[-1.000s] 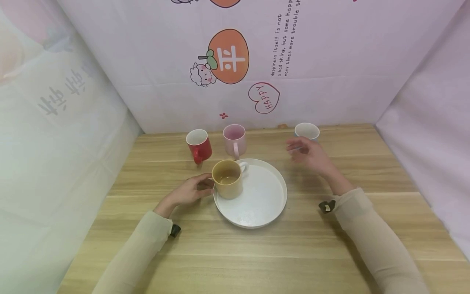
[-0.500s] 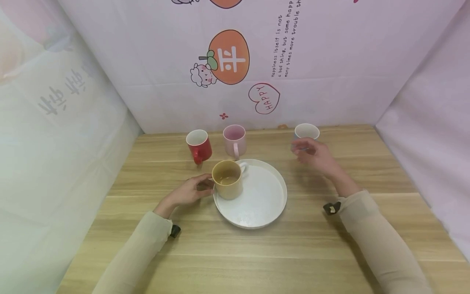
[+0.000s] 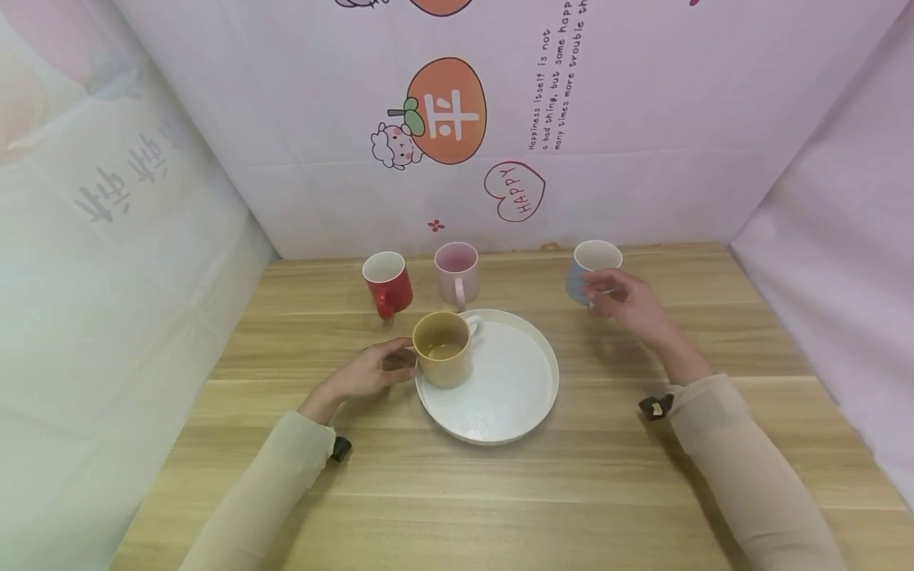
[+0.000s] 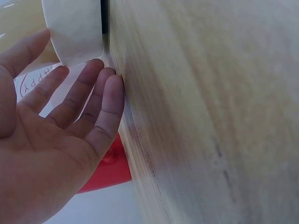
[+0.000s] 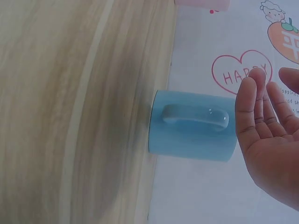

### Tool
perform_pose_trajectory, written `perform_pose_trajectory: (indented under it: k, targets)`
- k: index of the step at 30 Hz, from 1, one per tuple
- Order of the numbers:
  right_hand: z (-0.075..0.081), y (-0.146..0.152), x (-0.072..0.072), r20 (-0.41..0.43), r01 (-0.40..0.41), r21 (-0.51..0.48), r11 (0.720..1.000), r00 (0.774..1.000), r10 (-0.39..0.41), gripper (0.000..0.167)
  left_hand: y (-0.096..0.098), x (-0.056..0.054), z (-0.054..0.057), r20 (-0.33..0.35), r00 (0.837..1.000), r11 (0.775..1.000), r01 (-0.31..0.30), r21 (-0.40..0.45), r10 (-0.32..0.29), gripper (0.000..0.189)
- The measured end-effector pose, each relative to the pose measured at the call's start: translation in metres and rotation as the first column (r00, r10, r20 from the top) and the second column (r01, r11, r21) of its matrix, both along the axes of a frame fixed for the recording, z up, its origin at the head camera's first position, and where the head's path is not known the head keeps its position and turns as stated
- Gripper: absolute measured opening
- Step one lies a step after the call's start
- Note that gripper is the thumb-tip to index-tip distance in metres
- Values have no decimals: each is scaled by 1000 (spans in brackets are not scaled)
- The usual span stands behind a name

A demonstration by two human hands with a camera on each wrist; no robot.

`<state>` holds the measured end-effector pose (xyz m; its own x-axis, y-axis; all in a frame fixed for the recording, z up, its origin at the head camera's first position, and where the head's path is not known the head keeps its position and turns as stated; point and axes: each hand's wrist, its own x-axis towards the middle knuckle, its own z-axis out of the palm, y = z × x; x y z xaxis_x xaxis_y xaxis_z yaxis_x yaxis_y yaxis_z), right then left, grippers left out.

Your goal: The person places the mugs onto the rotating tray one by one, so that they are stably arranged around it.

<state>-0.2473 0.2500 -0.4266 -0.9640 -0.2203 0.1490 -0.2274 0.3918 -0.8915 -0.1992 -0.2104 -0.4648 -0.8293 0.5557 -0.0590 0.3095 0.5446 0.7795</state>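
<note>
At the far right of the table [image 3: 428, 507], the right hand [image 3: 627, 303] is at the near side of the blue mug [image 3: 577, 277], which stands upright. Over the last second this hand has shifted rightward, uncovering more of the mug's blue side, while the left hand, the tray and all the mugs stay put. The change appears to make the blue mug the centre of the right hand's work, with no grip formed: its fingers are gently bent, the thumb stands apart, and they have hold of nothing. The right wrist view shows the mug's handle [image 5: 196, 115] facing that hand (whether a fingertip touches the mug, I cannot tell).

Left of centre, the left hand [image 3: 367, 369] lies beside the white tray [image 3: 510, 396] and the tan mug [image 3: 446, 369], which sits upright on the tray's left part. Its fingers are relaxed and spread, gripping nothing; the tips are at the tray's edge, though contact is unclear. Farther back, the red mug [image 3: 394, 296] and, to its right, the pink mug [image 3: 446, 284] stand upright on the table, apart from each other.
</note>
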Motion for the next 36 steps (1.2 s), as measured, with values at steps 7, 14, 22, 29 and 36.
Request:
perform_pose_trajectory:
  k: [7, 14, 22, 29, 36]
  targets:
    - [-4, 10, -3, -27, 27, 18, 999, 999, -27, 37, 1, 2, 0, 10, 1000, 1000, -2, -5, 2, 53]
    - [-9, 18, -6, -25, 49, 38, 998, 999, -48, 37, 2, 3, 1, 11, 1000, 1000, -2, -14, 2, 53]
    - [-12, 25, -8, -21, 74, 42, 996, 997, -73, 37, 1, 3, 2, 0, 1000, 1000, -3, -5, 3, 52]
    - [-11, 29, -6, -10, 85, 69, 994, 996, -84, 38, 0, 1, 0, -6, 1000, 1000, -2, -5, 2, 52]
    - [-13, 30, -6, -4, 104, 71, 992, 995, -104, 36, 0, 0, -1, -2, 1000, 1000, 4, 7, -4, 51]
